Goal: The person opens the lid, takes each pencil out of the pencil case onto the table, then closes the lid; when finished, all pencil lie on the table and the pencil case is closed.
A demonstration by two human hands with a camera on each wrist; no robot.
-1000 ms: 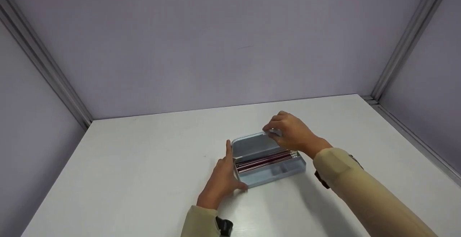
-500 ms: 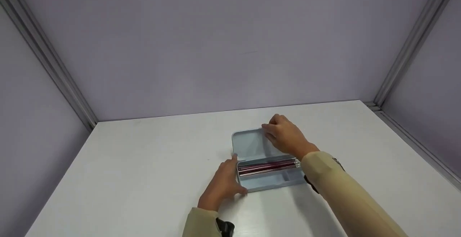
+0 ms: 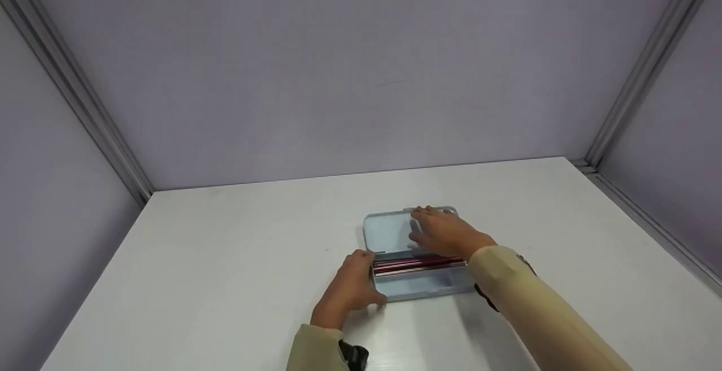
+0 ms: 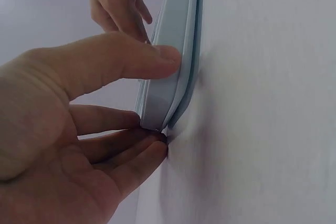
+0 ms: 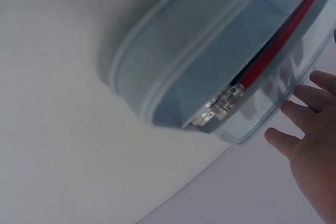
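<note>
Pencil case, pale blue, sits at the lower centre of the head view on a white table, lid laid open toward the upper frame. At its left end, the left hand pinches the corner between thumb and fingers. Red pencils lie inside. Right of centre, the right hand rests on the lid, fingers extended.

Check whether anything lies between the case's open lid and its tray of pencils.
Nothing visible does. The right hand rests on the pale blue plastic pencil case's lid; only red pencils lie inside the tray. The left hand holds the case's left end.
</note>
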